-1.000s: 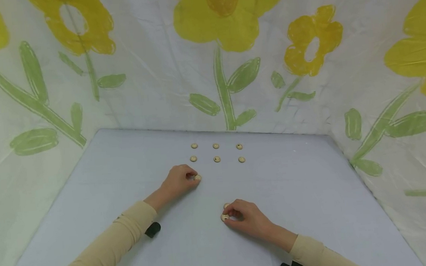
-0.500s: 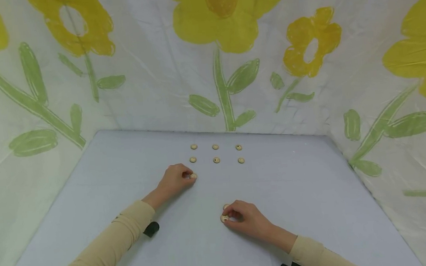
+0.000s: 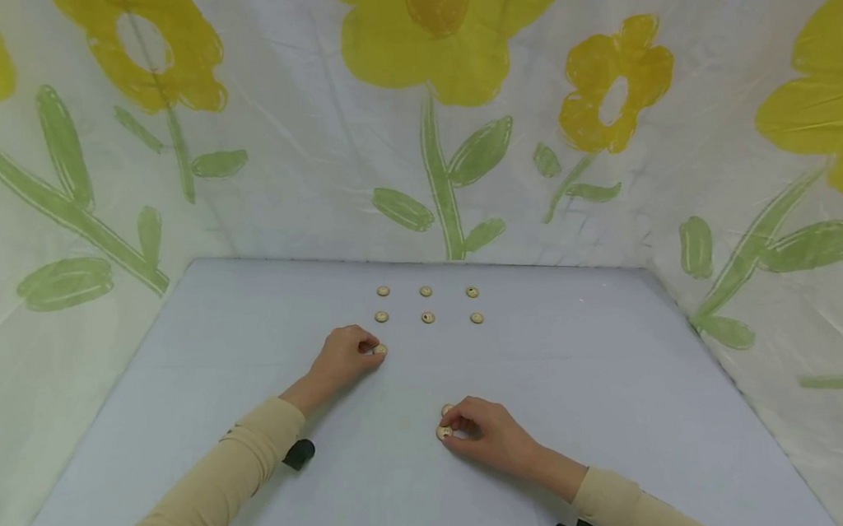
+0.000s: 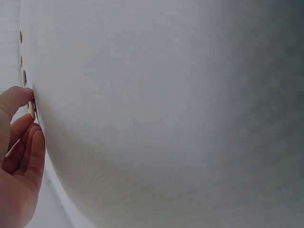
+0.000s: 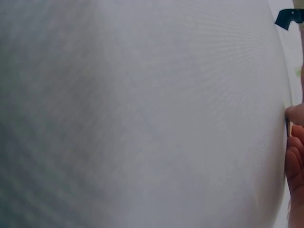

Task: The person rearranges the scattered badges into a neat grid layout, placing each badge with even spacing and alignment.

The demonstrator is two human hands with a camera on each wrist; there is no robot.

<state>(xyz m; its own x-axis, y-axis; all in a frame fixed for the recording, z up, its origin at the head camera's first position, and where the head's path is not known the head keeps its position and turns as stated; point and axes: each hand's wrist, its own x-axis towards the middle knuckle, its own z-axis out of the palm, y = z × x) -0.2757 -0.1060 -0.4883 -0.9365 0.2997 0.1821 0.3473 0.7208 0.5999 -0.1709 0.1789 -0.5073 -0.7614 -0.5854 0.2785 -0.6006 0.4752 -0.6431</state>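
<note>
In the head view, my left hand [image 3: 343, 357] pinches a small round wooden disc [image 3: 380, 350] between thumb and fingers, at the table surface. The left wrist view catches that disc [image 4: 32, 109] edge-on at my fingertips. Nearer to me, my right hand [image 3: 490, 433] holds another wooden disc [image 3: 444, 432] by its edges, low at the table. Just beyond those fingers lies one more disc [image 3: 447, 409], partly covered by them. The right wrist view has only part of my right hand [image 5: 295, 156] at its right edge. Marks on the discs are too small to read.
Several similar discs lie in two rows farther back, among them a front-row disc [image 3: 428, 318] and a back-row disc [image 3: 472, 292]. They rest on a pale table [image 3: 587, 382]. A flower-painted sheet [image 3: 296, 174] rises behind and beside it.
My left hand has slid a little to the left with its disc, which now sits below the left column. The right hand has stayed put.
</note>
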